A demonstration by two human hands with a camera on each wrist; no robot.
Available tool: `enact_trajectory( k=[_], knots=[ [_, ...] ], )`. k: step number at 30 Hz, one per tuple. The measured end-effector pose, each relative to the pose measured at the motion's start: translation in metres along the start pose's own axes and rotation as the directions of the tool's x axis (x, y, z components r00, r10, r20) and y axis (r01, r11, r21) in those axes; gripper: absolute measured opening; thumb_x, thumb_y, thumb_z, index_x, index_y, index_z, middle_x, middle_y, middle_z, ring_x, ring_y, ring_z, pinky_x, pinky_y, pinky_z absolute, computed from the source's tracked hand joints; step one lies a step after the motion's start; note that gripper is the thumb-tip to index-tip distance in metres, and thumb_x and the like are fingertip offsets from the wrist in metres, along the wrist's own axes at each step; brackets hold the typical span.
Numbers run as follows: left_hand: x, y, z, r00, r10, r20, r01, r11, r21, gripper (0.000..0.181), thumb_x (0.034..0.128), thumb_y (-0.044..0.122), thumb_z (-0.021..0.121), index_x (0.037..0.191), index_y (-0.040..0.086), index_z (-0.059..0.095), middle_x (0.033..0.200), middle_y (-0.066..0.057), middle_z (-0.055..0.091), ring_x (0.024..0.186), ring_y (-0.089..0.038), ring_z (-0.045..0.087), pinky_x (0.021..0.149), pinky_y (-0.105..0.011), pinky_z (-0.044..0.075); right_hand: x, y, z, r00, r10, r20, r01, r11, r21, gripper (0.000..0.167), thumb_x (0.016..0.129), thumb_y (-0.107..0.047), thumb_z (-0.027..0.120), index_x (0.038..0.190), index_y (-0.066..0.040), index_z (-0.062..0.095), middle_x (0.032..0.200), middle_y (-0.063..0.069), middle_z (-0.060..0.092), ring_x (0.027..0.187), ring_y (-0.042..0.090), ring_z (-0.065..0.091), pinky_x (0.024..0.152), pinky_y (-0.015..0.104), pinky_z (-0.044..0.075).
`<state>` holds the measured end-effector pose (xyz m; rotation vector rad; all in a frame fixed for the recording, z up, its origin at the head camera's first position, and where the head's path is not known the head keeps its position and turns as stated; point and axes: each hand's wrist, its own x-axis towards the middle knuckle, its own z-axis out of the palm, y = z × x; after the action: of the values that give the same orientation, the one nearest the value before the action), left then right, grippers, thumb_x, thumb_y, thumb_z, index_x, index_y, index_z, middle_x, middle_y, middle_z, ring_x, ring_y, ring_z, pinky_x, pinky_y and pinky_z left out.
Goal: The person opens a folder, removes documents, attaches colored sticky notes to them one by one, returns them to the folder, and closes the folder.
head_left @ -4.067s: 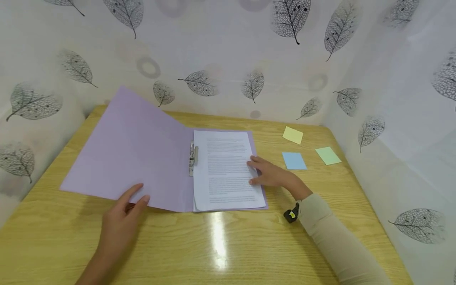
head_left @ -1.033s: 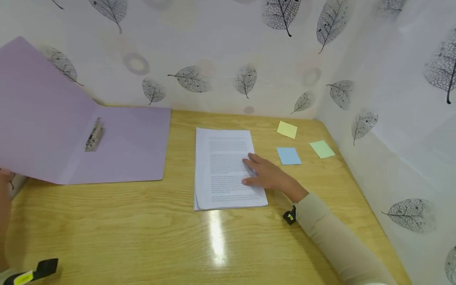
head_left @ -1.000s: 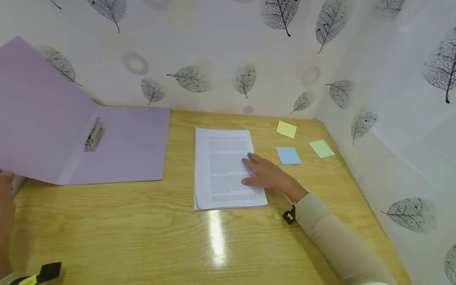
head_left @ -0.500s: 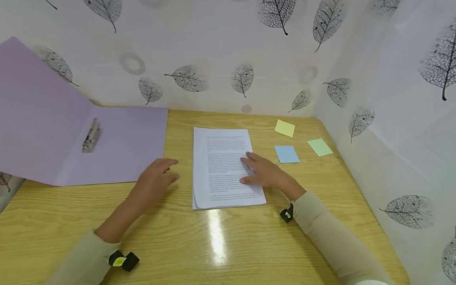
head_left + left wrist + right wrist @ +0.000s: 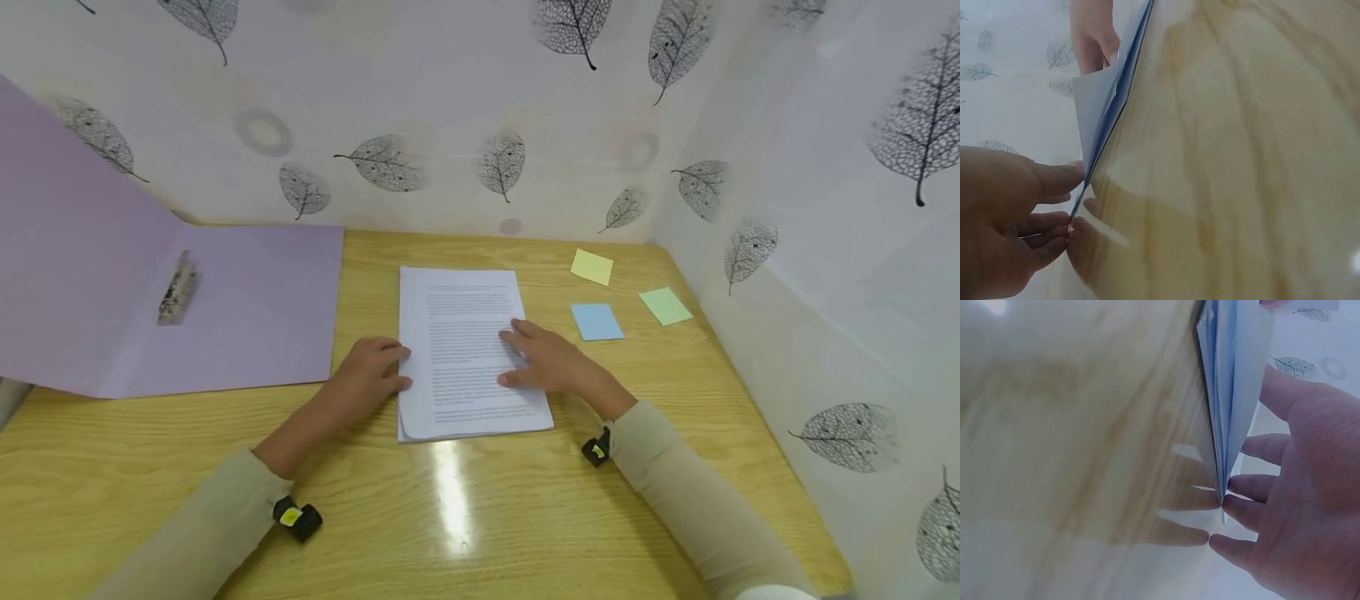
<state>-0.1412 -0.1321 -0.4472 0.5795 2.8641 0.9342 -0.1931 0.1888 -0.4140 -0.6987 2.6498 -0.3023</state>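
Across the near tabletop: Two beige cloth sleeves (image 5: 195, 533), each with a small black device with a yellow mark (image 5: 297, 518) at the wrist, reach over a glossy yellow-brown wood-grain table (image 5: 390, 533).
Left hand (image 5: 363, 375): Fingers and thumb, moderately parted and lightly bent, touch the left edge of a stack of white printed sheets (image 5: 465, 358).
Right hand (image 5: 547, 357): Fingers spread wide, tips and thumb touching the right edge.
Paper: Lies flat between both hands, mid-table, its near-left corner curling and its sheets slightly parted along the near edge.
Folder: Open lilac card folder (image 5: 262, 308), left of the sheets and apart from them, cover tilted up, bare metal clip (image 5: 177, 290) near the fold.
Notes: Square blue paper note (image 5: 597, 322), pale green one (image 5: 666, 306) and yellow one (image 5: 592, 267), well apart from the folder, right of the sheets.
Wall: White covering printed with dark skeleton leaves (image 5: 420, 75).
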Motion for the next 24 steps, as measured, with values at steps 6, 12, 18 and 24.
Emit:
enact_trajectory(
  k=[6,12,18,24],
  knots=[
    [0.004,-0.001,0.0,1.0,-0.005,0.013,0.005,1.0,0.017,0.048,0.0941,0.02,0.072,0.134,-0.004,0.061,0.144,-0.023,0.051,0.134,-0.045,0.045,0.111,-0.056,0.04,0.0,0.004,-0.003,0.999,-0.003,-0.054,0.006,0.999,0.05,0.078,0.096,-0.051,0.063,0.156,-0.008,0.037,0.163,0.018,0.03,0.149,0.04,0.031,0.121,0.054,0.029],
    [0.005,-0.001,-0.002,1.0,0.004,0.027,-0.004,1.0,0.03,0.05,0.0943,0.019,0.072,0.135,-0.005,0.059,0.15,-0.025,0.046,0.133,-0.046,0.044,0.11,-0.057,0.04,-0.002,0.038,-0.017,0.986,0.074,-0.147,-0.035,0.967,0.252,0.061,0.102,-0.038,0.059,0.152,-0.007,0.042,0.158,0.017,0.04,0.148,0.038,0.033,0.121,0.055,0.027],
    [0.006,-0.001,-0.003,0.999,-0.015,0.044,0.013,0.999,0.032,0.049,0.0958,0.02,0.07,0.136,-0.005,0.058,0.15,-0.025,0.046,0.134,-0.046,0.043,0.11,-0.058,0.039,-0.009,0.097,-0.034,0.967,0.192,-0.165,-0.138,0.947,0.289,0.059,0.102,-0.032,0.06,0.152,-0.006,0.042,0.158,0.021,0.038,0.147,0.043,0.031,0.119,0.06,0.026],
    [0.005,0.0,-0.004,0.998,-0.029,0.059,0.028,0.999,0.023,0.05,0.0965,0.022,0.069,0.137,-0.005,0.057,0.151,-0.025,0.046,0.134,-0.046,0.042,0.111,-0.058,0.038,-0.014,0.141,-0.043,0.965,0.238,-0.114,-0.194,0.932,0.307,0.065,0.101,-0.028,0.063,0.155,-0.005,0.036,0.161,0.025,0.03,0.149,0.047,0.024,0.119,0.062,0.025]
  ],
)
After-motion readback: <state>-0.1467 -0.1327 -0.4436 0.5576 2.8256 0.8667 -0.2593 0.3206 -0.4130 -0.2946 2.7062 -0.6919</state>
